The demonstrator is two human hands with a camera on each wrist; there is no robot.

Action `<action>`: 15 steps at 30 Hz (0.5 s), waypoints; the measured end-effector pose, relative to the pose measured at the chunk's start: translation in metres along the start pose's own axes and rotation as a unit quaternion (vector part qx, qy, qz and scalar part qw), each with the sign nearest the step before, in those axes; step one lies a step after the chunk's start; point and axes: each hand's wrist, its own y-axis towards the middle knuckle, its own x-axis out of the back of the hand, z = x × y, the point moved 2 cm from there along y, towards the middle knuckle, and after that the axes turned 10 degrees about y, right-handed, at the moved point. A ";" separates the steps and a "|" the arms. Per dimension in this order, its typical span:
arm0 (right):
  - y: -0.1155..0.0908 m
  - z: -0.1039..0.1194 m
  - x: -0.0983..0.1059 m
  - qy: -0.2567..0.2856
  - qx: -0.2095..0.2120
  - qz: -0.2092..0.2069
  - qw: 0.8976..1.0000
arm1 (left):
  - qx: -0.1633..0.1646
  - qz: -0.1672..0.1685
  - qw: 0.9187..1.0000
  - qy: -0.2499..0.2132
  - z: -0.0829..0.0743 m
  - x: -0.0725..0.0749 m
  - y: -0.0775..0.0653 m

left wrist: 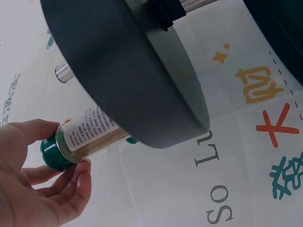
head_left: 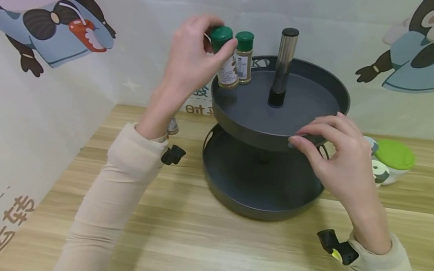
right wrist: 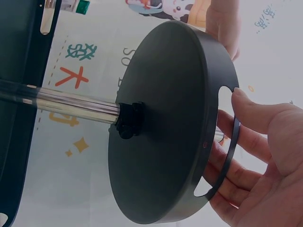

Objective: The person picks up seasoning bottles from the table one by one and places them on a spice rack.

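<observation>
My left hand [head_left: 191, 55] grips a spice jar [head_left: 228, 74] by its green cap, with the jar at the left edge of the upper tray [head_left: 309, 93]. In the left wrist view the jar's printed label and brown contents [left wrist: 102, 137] show, and the tray wall hides its far end. Beside it, a second green-capped spice jar [head_left: 243, 67] stands upright on that tray. My right hand [head_left: 343, 160] holds the upper tray's rim on the right; in the right wrist view the thumb and fingers are around the handle cutout [right wrist: 229, 146].
A metal post [head_left: 284, 65] rises from the upper tray's middle. Below is the dark lower tray [head_left: 256, 208] on the wooden table [head_left: 199, 246]. A green-lidded container [head_left: 394, 156] stands at the back right. Another small jar [head_left: 173, 126] shows behind my left wrist. A printed cloth [head_left: 153, 26] hangs behind.
</observation>
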 end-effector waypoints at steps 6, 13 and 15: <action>-0.001 -0.002 0.000 -0.008 -0.004 0.005 1.000 | 0.001 0.011 1.000 0.004 0.003 -0.010 0.000; -0.001 -0.002 -0.001 -0.003 0.006 0.000 1.000 | 0.018 0.030 0.999 0.007 0.007 -0.021 0.000; 0.000 -0.002 -0.001 -0.005 0.007 -0.001 1.000 | 0.020 0.035 0.999 0.012 0.008 -0.024 0.000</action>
